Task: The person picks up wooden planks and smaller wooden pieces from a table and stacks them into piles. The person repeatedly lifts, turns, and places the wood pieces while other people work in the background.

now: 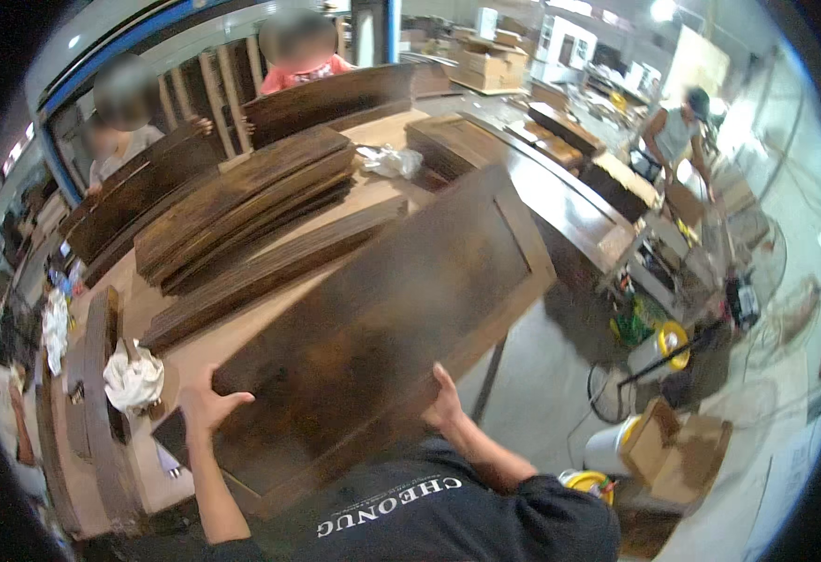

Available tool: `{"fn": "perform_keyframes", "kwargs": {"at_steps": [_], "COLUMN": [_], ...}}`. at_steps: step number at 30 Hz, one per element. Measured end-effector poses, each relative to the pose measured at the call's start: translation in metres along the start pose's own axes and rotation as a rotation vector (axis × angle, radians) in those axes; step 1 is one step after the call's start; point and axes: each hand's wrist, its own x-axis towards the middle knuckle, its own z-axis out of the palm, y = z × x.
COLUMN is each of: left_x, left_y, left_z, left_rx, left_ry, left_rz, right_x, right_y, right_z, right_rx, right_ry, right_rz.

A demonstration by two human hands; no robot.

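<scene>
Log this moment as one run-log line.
left grip: holds dark panel at left end | right grip: holds its near long edge | nearby: stacked dark boards, bunched white cloth

"Is the long rectangular brown wooden panel (pixel 382 304) evenly coloured?"

"No, dark brown, cloudily mottled, paler toward its middle."

"And the crumpled cream-white cloth (pixel 135 379) at eight o'clock?"

"Looks plain. The black short-sleeved T-shirt (pixel 448 525) at six carries white lettering."

A brown panel (pixel 373 309) (bordered face) aslant between left fingers (pixel 239 399) and right fingers (pixel 442 377), near crumpled white cloth (pixel 134 379).
</scene>
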Motion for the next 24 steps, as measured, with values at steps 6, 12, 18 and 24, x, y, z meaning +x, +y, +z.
{"fn": "perform_keyframes", "kwargs": {"at_steps": [6, 12, 18, 24], "left_x": [0.077, 0.082, 0.059, 0.068], "left_y": [0.094, 0.103, 0.086, 0.098], "left_z": [-0.131, -0.064, 0.003, -0.004], "left_rx": [0.137, 0.407, 0.508, 0.352], "left_ry": [0.342, 0.348, 0.423, 0.36], "left_rz": [0.257, 0.281, 0.192, 0.126], "right_x": [0.12, 0.097, 0.057, 0.13], "right_y": [-0.039, -0.039, -0.138, -0.274], "right_z": [-0.001, -0.016, -0.052, -0.093], "right_rx": [0.426, -1.668, -1.528, -1.379], "right_ry": [-0.647, -0.362, 0.184, 0.528], "right_rz": [0.077, -0.039, -0.141, -0.932]}}
